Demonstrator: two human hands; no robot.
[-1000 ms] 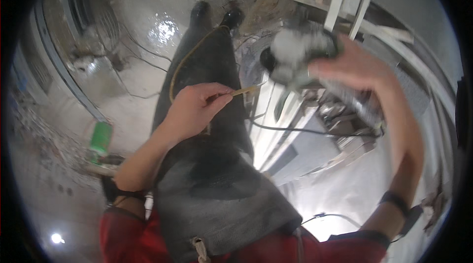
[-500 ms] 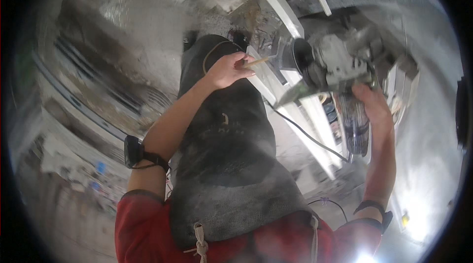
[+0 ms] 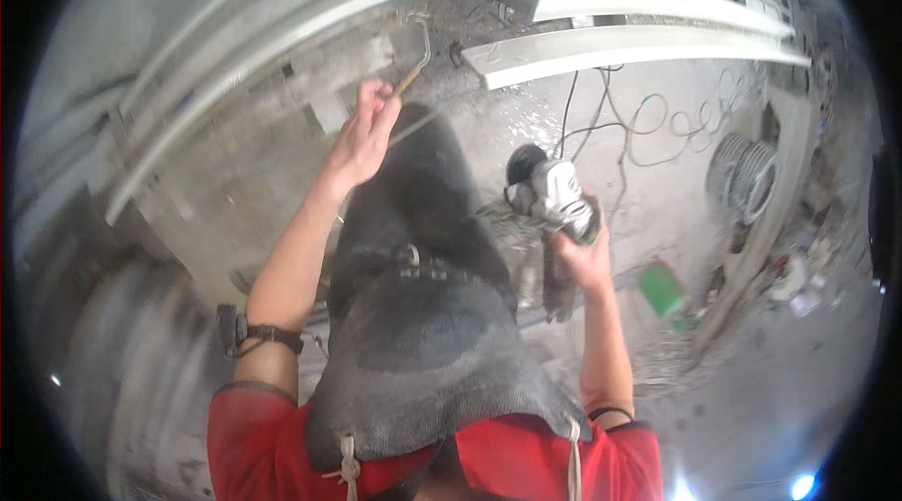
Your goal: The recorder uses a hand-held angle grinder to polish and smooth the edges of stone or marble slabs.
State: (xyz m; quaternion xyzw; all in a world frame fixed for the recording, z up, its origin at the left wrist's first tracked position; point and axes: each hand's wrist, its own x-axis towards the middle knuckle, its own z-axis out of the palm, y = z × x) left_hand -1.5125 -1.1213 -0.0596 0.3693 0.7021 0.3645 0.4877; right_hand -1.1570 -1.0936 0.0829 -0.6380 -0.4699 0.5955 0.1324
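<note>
My left hand (image 3: 362, 137) is raised to the left of the dark apron (image 3: 413, 313), its fingers closed round a thin yellow-handled tool (image 3: 407, 82). A bent metal rod runs from the handle's far end; blur hides what its tip is. On the right, my right hand (image 3: 584, 255) grips an angle grinder (image 3: 562, 193) with a pale grey head. A round black disc (image 3: 525, 163) sits on the grinder's far left side. The grinder is held above the dusty floor, apart from the white beams.
Two long white beams (image 3: 648, 46) lie across the far right; another white beam (image 3: 310, 50) curves along the far left. Cables (image 3: 625, 125) loop over the floor beyond the grinder. A ribbed grey coil (image 3: 742, 174) and a green object (image 3: 661, 289) are at the right.
The view has swung, so the beams now lie across the far side. The grinder appears lower and further left, and the yellow-handled tool points more upward. Both hands keep their holds.
</note>
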